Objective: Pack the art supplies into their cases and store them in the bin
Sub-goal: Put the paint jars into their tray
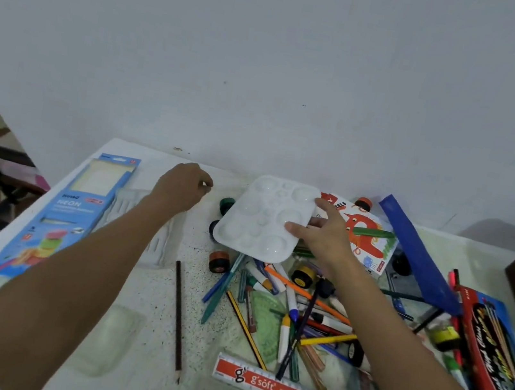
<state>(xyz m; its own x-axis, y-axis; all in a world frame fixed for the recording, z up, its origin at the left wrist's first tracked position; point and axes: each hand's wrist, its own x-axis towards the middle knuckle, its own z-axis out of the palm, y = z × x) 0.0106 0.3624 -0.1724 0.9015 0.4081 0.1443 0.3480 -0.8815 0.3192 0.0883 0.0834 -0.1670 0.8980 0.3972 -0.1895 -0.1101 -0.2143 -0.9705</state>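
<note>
We judge the packing barely begun: on the worktop (140, 328) the blue case (67, 215) lies open by the left edge, pens (282, 303) scattered mid-right. Our right hand (320, 235) pinches the palette (266, 218); our left hand (183, 188) curls, seemingly empty.

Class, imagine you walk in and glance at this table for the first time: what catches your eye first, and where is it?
Most striking is the white paint palette held up at the table's far middle by the right hand. Below it sprawls a bright heap of pens and pencils. The long blue neon box lies at the left edge, beside the left hand.
</note>
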